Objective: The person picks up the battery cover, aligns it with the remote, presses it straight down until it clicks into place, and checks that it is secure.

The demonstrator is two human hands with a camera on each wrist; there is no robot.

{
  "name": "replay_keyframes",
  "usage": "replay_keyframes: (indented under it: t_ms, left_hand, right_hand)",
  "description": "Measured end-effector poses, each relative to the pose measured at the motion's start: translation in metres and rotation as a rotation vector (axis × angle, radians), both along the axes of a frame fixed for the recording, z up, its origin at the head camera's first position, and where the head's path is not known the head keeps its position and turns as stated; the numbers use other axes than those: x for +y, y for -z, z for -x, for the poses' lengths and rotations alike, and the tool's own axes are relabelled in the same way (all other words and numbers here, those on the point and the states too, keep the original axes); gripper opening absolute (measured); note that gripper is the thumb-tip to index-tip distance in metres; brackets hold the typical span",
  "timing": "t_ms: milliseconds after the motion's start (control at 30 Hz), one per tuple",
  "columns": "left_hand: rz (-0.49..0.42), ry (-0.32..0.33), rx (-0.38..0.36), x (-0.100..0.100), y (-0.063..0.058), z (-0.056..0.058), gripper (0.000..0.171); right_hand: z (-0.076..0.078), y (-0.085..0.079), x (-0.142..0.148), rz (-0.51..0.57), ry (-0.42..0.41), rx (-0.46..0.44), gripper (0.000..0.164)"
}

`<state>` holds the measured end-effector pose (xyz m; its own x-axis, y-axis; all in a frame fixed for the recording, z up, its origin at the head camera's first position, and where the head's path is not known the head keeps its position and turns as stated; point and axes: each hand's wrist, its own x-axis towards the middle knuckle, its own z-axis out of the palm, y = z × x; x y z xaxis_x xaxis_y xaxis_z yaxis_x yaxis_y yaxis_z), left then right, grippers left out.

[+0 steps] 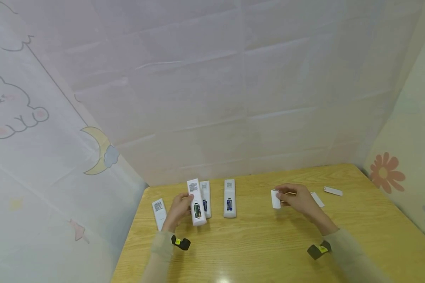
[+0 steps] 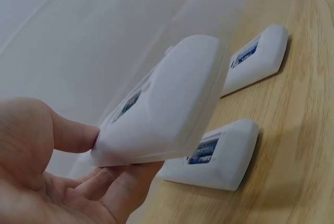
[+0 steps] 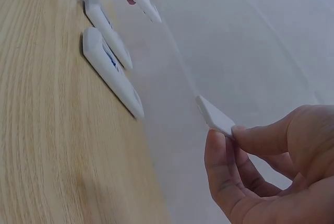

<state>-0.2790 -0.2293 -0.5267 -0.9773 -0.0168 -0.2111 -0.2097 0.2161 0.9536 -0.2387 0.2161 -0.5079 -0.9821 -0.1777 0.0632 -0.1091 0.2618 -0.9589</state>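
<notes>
Head cam: we grip remote [image 1: 196,201] w/ L hand [image 1: 178,208], batt. bay [image 1: 197,211] uncovered, long axis approx. fore-aft; R hand [image 1: 297,197] pinches cover [image 1: 275,199], well apart to remote's R; both over table [image 1: 255,243].

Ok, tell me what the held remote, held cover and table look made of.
Held remote: probably hard plastic, satin white, with smooth moulded edges.
Held cover: likely similar plastic, matt; thin, plain white.
Table: wood or wood-look laminate, lightly glossy; grain and a bright reflection.

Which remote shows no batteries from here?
The far-left remote, partly behind the left hand: none show on its visible back, while batteries show in the other three remotes.
</notes>
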Motion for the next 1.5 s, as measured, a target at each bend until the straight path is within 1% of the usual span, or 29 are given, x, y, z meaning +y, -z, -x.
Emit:
replay_keyframes:
  t_ms: [167, 333, 600, 867, 1167, 1367, 1500]
  left_hand:
    - [-0.013, 0.01, 0.01, 0.006, -0.003, -0.002, 0.059]
    - [-0.004, 0.027, 0.022, 0.01, -0.002, -0.003, 0.059]
    - [-0.002, 0.047, 0.022, 0.016, -0.004, -0.006, 0.06]
    - [-0.017, 0.05, 0.029, 0.026, -0.004, -0.008, 0.059]
    - [-0.013, 0.053, 0.04, 0.038, -0.003, -0.011, 0.058]
    - [-0.023, 0.082, 0.04, 0.047, -0.002, -0.013, 0.061]
    - [-0.035, 0.094, 0.042, 0.052, -0.002, -0.014, 0.06]
  right_hand:
    - [-0.001, -0.002, -0.001, 0.012, -0.013, 0.007, 0.036]
    - [-0.001, -0.005, -0.004, 0.015, -0.022, 0.007, 0.037]
    - [-0.006, -0.015, -0.012, -0.012, -0.034, 0.027, 0.038]
    - [-0.008, -0.017, -0.017, 0.05, -0.055, 0.021, 0.039]
    - [-0.011, -0.022, -0.027, 0.063, -0.064, 0.03, 0.035]
    - [-0.014, -0.025, -0.032, 0.068, -0.097, 0.049, 0.035]
    - [-0.014, -0.025, -0.036, 0.065, -0.101, 0.057, 0.035]
